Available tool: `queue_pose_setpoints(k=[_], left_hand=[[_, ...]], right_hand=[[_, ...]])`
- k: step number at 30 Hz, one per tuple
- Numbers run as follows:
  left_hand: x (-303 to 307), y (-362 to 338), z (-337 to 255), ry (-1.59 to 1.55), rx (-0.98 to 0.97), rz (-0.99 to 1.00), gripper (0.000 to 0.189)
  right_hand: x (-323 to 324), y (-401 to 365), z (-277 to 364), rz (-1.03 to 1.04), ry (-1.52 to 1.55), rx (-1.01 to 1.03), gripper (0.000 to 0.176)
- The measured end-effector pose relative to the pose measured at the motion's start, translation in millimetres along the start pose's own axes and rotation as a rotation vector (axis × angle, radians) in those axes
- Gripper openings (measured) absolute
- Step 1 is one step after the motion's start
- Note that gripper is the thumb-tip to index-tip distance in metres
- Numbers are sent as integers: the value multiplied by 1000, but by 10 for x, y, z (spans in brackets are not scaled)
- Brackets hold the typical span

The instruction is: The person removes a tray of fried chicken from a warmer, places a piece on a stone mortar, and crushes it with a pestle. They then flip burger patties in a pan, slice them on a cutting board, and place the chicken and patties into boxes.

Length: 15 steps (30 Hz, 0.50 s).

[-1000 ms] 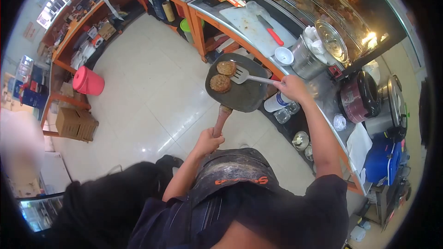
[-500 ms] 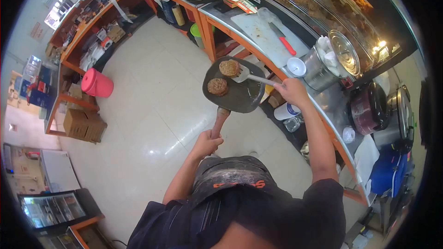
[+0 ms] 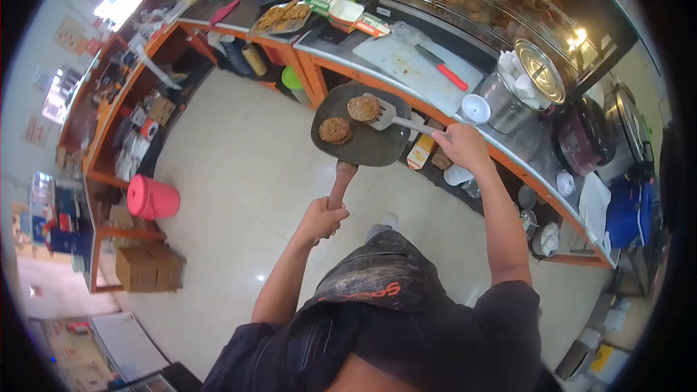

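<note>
My left hand (image 3: 321, 221) is wrapped round the brown handle of a dark, square frying pan (image 3: 367, 152), held out over the floor. Two browned burger patties are in view at the pan: one patty (image 3: 335, 131) lies on its left side. The other patty (image 3: 363, 108) sits at the slotted head of a spatula (image 3: 410, 125), close to the pan's far edge. My right hand (image 3: 463, 147) grips the end of the spatula's grey handle, closed about it.
Along the counter beyond the pan lie a white cutting board (image 3: 406, 59), a red-handled knife (image 3: 441, 67), a white bowl (image 3: 475, 109) and a steel pot (image 3: 506, 91). A tray of fried food (image 3: 282, 17) stands farther left. A pink bucket (image 3: 152, 197) is on the left.
My view has shifted as my body moves, and the pan appears closer to the counter's cutting board. Both hands keep their grips, and the patties stay in nearly the same places.
</note>
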<state>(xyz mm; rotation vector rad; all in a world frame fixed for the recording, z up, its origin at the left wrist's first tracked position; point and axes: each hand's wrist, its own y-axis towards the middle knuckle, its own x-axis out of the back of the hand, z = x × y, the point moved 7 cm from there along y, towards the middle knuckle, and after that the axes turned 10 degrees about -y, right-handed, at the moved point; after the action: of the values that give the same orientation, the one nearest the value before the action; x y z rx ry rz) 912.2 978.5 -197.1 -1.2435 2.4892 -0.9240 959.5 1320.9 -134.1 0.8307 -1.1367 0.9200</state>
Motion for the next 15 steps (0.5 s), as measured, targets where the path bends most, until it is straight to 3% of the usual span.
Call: queue_pose_setpoints(k=[5, 8, 15], left_hand=[[143, 529, -395, -8, -15, 42, 15], [225, 864, -592, -11, -19, 49, 15], [531, 1581, -864, 81, 3, 106, 18]], right_hand=[[-34, 378, -106, 14, 142, -27, 51], [-135, 637, -363, 176, 145, -208, 48], [6, 1104, -814, -12, 168, -300, 49]])
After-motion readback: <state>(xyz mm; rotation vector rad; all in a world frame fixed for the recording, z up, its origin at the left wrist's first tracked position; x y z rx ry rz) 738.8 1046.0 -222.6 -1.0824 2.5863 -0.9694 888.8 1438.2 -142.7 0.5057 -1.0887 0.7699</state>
